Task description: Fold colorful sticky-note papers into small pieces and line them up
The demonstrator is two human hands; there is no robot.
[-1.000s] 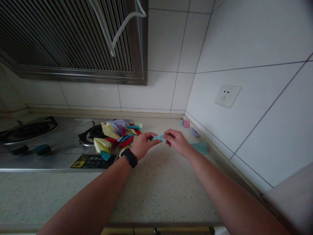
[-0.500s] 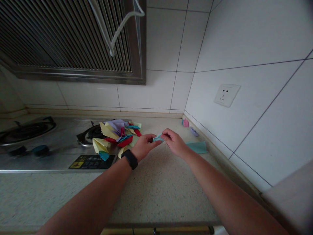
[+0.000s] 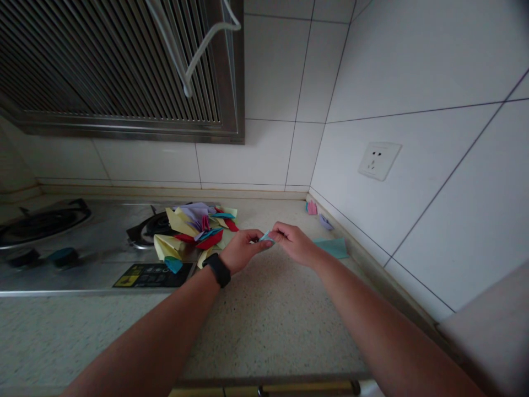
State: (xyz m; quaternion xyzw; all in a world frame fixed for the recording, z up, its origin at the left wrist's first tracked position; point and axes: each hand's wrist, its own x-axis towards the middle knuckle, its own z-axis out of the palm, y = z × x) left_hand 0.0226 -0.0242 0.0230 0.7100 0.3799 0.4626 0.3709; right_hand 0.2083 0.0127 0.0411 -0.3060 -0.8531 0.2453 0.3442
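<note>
A small folded piece of light blue paper (image 3: 266, 236) is pinched between my two hands above the counter. My left hand (image 3: 243, 249), with a black watch on its wrist, grips the paper's left end between thumb and fingers. From the other side my right hand (image 3: 291, 241) is closed on its right end, and the fingers hide much of it. Just right of that hand, a flat light blue strip of paper (image 3: 334, 248) lies on the counter. To the left, a pile of folded coloured papers (image 3: 198, 226) in yellow, purple, red and blue rests partly over the stove.
A gas stove (image 3: 95, 231) with burners and knobs fills the left side. The range hood (image 3: 124, 71) hangs above it. Small pink (image 3: 312, 208) and purple (image 3: 325, 222) folded papers lie by the right wall, below a socket (image 3: 379, 160). The speckled counter (image 3: 281, 325) runs along the front.
The folded paper between my fingers now sits at a steeper tilt, with less of it showing. My right hand has shifted slightly left over it. The view has moved a little.
</note>
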